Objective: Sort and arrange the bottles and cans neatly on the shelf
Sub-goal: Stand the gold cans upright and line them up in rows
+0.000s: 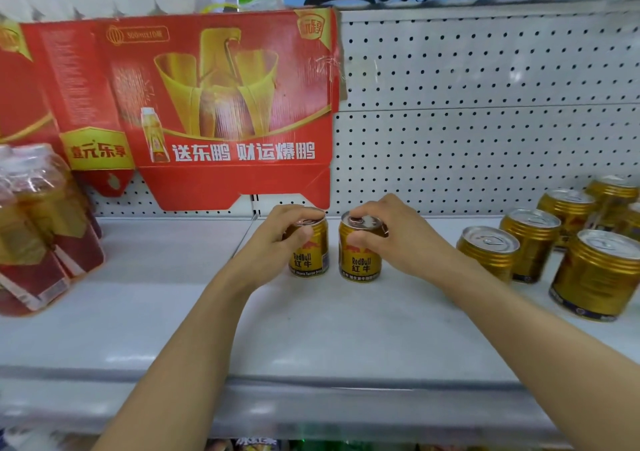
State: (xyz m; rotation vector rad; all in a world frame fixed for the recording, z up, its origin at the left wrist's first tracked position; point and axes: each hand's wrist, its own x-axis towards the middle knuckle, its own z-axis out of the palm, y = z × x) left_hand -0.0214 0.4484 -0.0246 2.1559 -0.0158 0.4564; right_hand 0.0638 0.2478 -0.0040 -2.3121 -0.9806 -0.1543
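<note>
Two gold Red Bull cans stand upright side by side near the back of the white shelf [311, 329]. My left hand [277, 239] grips the left can [311, 256] around its top, thumb in front. My right hand [391, 232] grips the right can [360, 260] at its rim from the right. A small gap separates the two cans. Several more gold cans [533, 242] stand loosely grouped at the right end of the shelf, the nearest one [599, 274] close to the front.
A shrink-wrapped pack of amber bottles [38, 228] stands at the shelf's left end. A flattened red cardboard carton [214, 111] leans against the white pegboard [485, 121] behind. The shelf's front lip [311, 409] runs across below my arms.
</note>
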